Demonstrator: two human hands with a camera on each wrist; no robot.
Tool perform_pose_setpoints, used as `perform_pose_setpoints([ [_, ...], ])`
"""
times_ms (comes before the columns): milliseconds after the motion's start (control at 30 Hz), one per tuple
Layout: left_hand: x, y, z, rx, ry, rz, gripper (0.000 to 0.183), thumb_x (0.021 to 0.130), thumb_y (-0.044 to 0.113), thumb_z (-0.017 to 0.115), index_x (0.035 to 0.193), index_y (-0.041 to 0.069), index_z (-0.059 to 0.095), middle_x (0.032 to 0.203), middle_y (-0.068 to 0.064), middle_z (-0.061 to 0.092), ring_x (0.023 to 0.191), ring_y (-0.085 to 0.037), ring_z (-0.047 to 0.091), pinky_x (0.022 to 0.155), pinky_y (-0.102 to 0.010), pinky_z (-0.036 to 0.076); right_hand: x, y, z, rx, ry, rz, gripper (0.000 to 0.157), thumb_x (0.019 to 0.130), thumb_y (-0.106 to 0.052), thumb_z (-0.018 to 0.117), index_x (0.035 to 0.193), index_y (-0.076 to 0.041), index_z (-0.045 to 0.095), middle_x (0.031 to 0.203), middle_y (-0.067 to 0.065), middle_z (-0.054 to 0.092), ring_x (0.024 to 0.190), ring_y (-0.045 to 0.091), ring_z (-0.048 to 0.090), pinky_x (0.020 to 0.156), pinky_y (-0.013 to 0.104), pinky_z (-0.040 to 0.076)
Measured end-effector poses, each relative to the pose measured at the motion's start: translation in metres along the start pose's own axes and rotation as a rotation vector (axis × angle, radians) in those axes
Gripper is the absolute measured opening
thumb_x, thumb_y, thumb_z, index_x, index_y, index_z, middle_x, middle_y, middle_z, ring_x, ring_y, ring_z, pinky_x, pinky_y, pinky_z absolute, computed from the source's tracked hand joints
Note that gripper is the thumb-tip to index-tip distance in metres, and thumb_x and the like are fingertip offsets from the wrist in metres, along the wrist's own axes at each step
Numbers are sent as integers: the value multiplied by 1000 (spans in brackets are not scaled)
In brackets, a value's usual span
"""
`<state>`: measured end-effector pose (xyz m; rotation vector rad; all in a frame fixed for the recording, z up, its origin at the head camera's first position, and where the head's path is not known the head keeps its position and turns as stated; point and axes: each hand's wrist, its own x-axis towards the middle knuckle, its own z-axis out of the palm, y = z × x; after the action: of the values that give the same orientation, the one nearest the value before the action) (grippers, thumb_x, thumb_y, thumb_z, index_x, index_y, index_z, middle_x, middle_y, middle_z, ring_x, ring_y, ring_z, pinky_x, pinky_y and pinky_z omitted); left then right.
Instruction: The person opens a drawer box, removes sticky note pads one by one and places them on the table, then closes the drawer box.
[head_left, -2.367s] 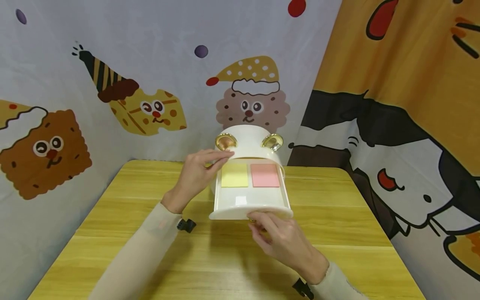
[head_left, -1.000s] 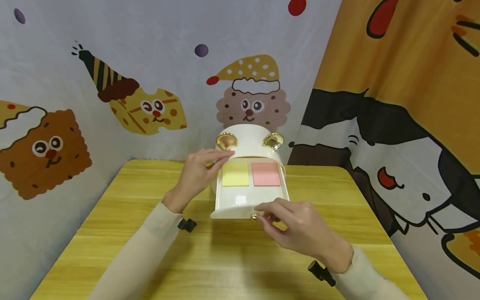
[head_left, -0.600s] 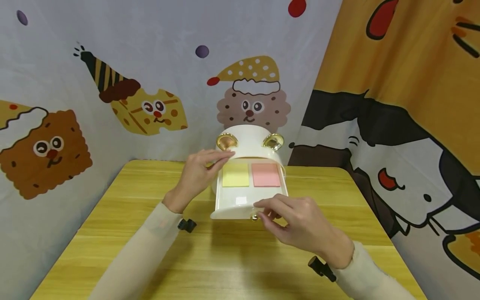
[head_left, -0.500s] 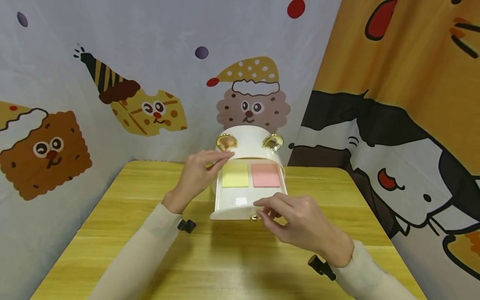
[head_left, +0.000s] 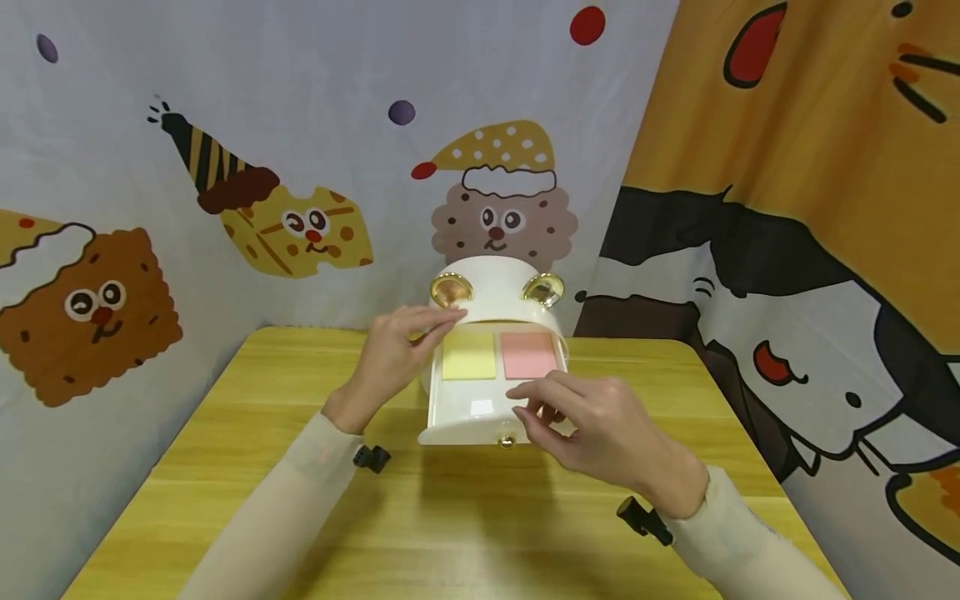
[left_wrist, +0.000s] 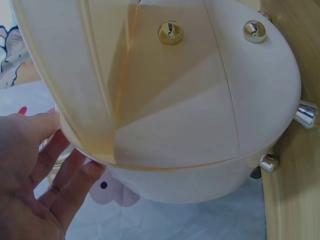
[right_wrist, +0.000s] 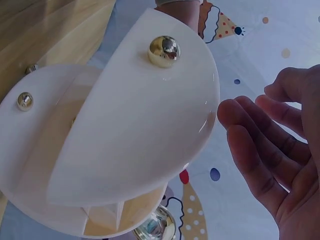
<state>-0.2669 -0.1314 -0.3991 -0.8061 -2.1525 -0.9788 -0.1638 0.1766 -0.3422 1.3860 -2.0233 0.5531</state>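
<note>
A white rounded drawer box (head_left: pixel 491 283) with two gold ears stands at the back of the table. Its upper drawer (head_left: pixel 453 408) is pulled out, holding a yellow sticky note pad (head_left: pixel 468 357) and a pink sticky note pad (head_left: pixel 528 356). My left hand (head_left: pixel 390 350) rests its fairly straight fingertips on the box's upper left shell; the left wrist view shows these fingers (left_wrist: pixel 75 195) along the outer rim. My right hand (head_left: pixel 600 421) hovers over the drawer's front right corner, fingers loosely bent around nothing. The drawer's gold knob (right_wrist: pixel 164 51) is free of it.
Lower drawers with gold knobs (left_wrist: pixel 254 31) show under the pulled-out one, and short metal legs (left_wrist: pixel 269 162) carry the box. The wooden table (head_left: pixel 300 517) ends at a printed cloth backdrop (head_left: pixel 337 75). Each wrist wears a small black camera (head_left: pixel 372 457).
My right hand has let go of the gold knob, moved off to the right, then risen slightly above the drawer front. The left hand has stayed on the box.
</note>
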Motion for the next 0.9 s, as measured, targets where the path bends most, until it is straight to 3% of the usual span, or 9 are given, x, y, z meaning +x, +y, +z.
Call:
perform_pose_setpoints([
  [167,0,0,0,-6,-1,-3,25,108,9,84,131,15,90,128,-9,90,67,-14,51,62,-26,44,2,4,-2,14,-14,16,19,99,-6,86,117,-11,81,91,-5,82,74,2,77,63,11,58],
  [400,-1,1,-1,2,-3,-2,24,109,12,84,132,16,90,128,-8,90,67,-14,51,62,-27,44,8,7,-5,9,-53,46,11,106,-13,82,117,-12,82,94,-5,83,77,2,77,67,15,63],
  [700,-1,0,0,-5,2,-3,24,109,12,84,132,17,90,129,-8,90,68,-15,53,63,-27,44,14,17,-2,5,-15,2,31,89,4,91,114,-10,81,96,-2,85,77,4,79,67,20,66],
  [900,-1,1,0,10,11,4,24,108,11,85,131,17,91,128,-8,90,71,-17,58,63,-28,45,21,27,-3,-6,-19,-11,31,90,3,91,116,-10,81,97,-4,84,79,4,79,66,20,64],
])
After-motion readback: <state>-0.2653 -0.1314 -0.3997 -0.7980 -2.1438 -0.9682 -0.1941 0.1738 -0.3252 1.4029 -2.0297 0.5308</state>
